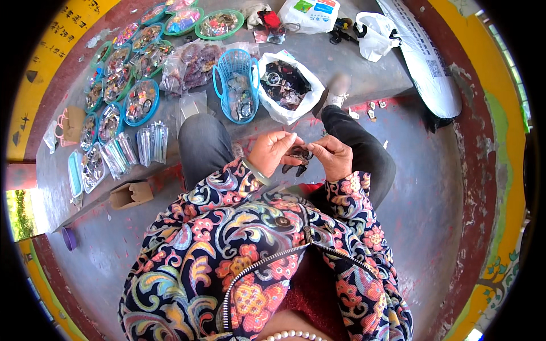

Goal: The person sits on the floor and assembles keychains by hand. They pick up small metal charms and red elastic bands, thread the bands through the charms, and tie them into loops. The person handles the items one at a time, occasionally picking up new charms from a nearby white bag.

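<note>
In front of my lap, both hands are raised close together. My left hand (pixel 272 153) pinches with thumb and forefinger at a small dark brown thing (pixel 296 162) with several curved parts, its kind unclear. My right hand (pixel 332 158) is closed in a pinch at the upper right side of the same thing. Beyond my hands stands a blue plastic basket (pixel 233 63) with small packets inside. To its right a white plastic bag (pixel 291 116) gapes, holding dark hair bands and packets.
Round baskets (pixel 126 117) of small packaged goods crowd the ledge at left, beside clear bags (pixel 190 65) and slim packets (pixel 152 142). A cardboard box (pixel 132 195) and purple cup (pixel 69 239) stand lower left. White bags (pixel 375 37) and a long printed board (pixel 426 62) lie far right.
</note>
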`<state>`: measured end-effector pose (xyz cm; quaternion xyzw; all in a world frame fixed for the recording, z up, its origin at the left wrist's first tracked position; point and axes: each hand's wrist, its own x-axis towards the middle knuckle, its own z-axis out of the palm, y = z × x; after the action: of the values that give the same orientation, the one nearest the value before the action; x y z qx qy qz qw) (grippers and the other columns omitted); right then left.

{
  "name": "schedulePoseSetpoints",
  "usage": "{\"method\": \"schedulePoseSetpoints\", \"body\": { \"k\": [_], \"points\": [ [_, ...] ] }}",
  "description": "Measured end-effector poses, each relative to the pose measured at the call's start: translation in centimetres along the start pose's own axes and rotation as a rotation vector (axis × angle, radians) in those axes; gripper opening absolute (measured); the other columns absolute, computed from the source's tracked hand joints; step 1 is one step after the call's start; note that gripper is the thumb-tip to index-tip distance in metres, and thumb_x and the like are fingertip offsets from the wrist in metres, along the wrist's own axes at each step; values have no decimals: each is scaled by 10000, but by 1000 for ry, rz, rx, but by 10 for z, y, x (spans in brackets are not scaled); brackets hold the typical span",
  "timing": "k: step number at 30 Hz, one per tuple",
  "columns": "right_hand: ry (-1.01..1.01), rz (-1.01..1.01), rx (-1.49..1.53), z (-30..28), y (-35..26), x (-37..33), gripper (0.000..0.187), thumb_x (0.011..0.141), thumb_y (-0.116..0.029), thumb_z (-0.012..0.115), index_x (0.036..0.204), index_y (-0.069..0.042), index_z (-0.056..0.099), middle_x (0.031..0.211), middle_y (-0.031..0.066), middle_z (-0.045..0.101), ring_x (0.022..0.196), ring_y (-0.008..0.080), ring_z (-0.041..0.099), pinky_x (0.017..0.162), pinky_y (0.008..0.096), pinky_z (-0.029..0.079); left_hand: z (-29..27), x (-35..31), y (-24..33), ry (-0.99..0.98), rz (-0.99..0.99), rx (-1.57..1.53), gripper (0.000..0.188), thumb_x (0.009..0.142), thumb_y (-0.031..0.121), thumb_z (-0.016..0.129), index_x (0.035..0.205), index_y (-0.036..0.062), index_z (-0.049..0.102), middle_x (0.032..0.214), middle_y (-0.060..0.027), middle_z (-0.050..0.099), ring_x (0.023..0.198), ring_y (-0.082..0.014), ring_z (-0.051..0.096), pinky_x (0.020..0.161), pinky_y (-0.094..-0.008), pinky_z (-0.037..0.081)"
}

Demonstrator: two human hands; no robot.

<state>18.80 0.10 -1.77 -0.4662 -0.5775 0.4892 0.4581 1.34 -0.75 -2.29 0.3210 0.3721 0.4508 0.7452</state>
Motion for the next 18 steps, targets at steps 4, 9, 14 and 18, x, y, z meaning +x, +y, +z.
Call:
{"method": "schedulePoseSetpoints", "body": {
  "k": [4,9,14,18],
  "points": [
    [55,112,114,-6,8,1,81,728,-66,683,713,0,640,633,-24,535,596,47,443,535,199,341,-7,3,11,55,-80,-42,345,912,301,421,977,-18,534,914,-120,605,793,-143,613,545,-201,507],
    [32,163,148,-6,11,3,93,744,-78,671,711,2,637,632,-32,530,598,39,429,544,191,333,-8,7,10,-6,13,228,374,868,329,518,984,-22,574,885,-71,617,783,-80,569,545,-180,430],
    [3,166,97,-4,8,2,88,738,-80,680,716,-3,643,626,-38,537,594,32,434,534,189,340,-13,17,-15,-64,33,182,289,860,235,540,916,-39,612,850,-81,632,746,-98,579,629,-214,451],
    [7,201,74,-5,17,1,96,739,-95,682,725,-7,647,633,-37,545,591,32,438,534,188,346,-12,17,-12,-52,-107,83,269,862,199,535,899,-55,615,843,-107,640,757,-128,604,683,-220,471]
  ]
}}
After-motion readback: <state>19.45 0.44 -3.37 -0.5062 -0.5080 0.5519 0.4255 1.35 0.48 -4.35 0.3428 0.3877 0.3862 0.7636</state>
